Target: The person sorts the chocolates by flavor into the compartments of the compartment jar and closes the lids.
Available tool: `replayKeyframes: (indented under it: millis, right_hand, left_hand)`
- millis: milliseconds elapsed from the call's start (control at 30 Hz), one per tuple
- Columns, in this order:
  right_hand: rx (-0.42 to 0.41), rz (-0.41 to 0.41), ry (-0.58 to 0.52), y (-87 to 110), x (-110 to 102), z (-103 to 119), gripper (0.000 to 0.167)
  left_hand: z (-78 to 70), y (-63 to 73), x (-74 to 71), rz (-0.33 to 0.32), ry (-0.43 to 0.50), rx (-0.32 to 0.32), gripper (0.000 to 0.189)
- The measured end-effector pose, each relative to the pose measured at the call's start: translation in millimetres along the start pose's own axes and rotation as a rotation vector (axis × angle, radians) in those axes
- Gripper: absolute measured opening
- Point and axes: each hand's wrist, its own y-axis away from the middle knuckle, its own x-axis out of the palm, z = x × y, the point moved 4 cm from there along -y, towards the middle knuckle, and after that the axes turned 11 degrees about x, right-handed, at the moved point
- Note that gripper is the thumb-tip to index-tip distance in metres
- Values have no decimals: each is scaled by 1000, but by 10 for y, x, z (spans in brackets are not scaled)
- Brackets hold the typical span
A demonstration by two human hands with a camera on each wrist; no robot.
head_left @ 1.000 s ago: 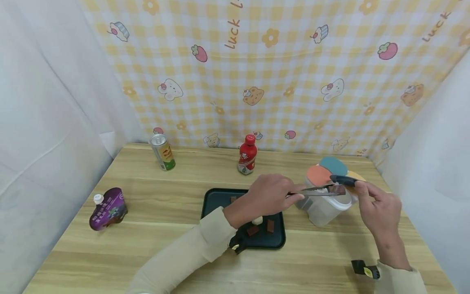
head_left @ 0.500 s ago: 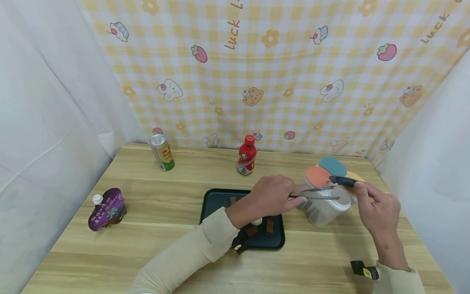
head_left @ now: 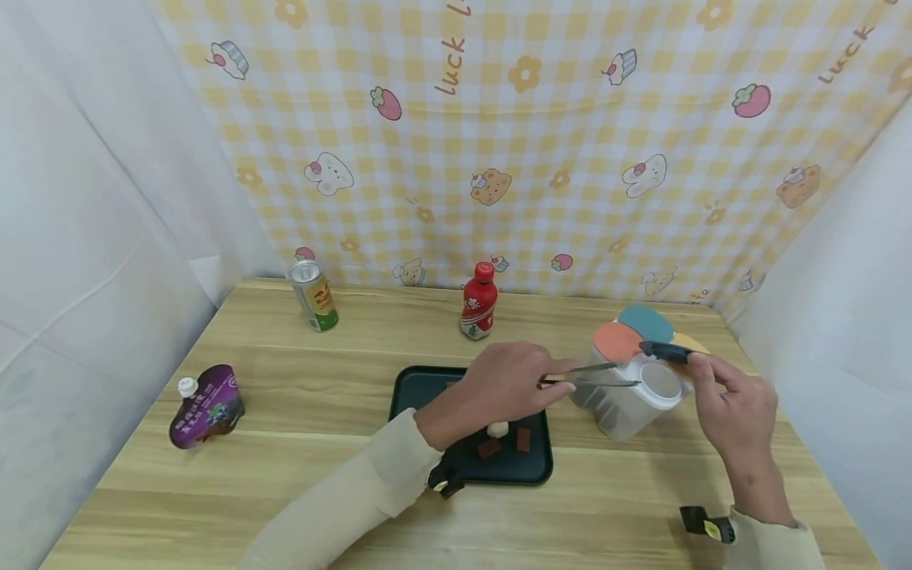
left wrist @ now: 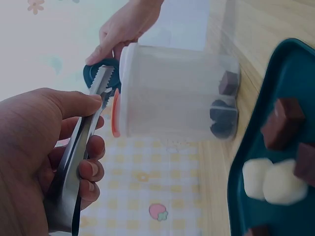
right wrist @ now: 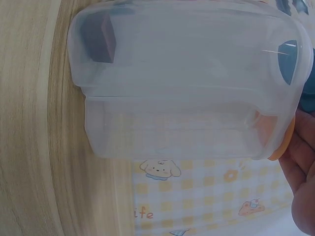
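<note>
My left hand (head_left: 509,381) grips metal tongs (left wrist: 71,172), whose tips are apart with nothing between them, just left of the round opening of a clear lidded container (head_left: 630,408). With my right hand (head_left: 737,404) I pinch the container's raised dark lid (head_left: 666,351) by its edge. Through the wall, the left wrist view shows a brown block (left wrist: 228,83) and dark round pieces (left wrist: 223,119) at the bottom; the right wrist view also shows the brown block (right wrist: 103,38). Below my left forearm lies a dark green tray (head_left: 537,473) holding brown blocks (head_left: 523,439) and a white lumpy piece (head_left: 498,429).
The container's orange lid (head_left: 617,342) and teal lid (head_left: 646,322) are down. A red bottle (head_left: 480,302) stands at the back middle, a can (head_left: 314,296) at the back left. A purple spouted pouch (head_left: 208,406) lies at the left of the wooden table (head_left: 285,491).
A second ago the tongs held a brown block over the container's opening; it has been let go. The left hand and tongs have drawn back slightly left. My right hand stays on the lid.
</note>
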Motion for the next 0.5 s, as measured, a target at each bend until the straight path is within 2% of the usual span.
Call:
replayKeyframes:
  millis: [167,233,400,500]
  right_hand:
    - [-1,2,-9,-7,-9,-10,45]
    - [-4,0,-12,-7,-10,-11,45]
    - [-9,-6,-17,1,1,-21,45]
    - [-10,-9,-15,7,13,-28,45]
  left_hand:
    - [71,184,17,9,25,-11,38]
    - [98,269,33,35,36,-18,38]
    - [174,537,85,80,24,-27,38]
    - [228,730,120,72,28,-32,36]
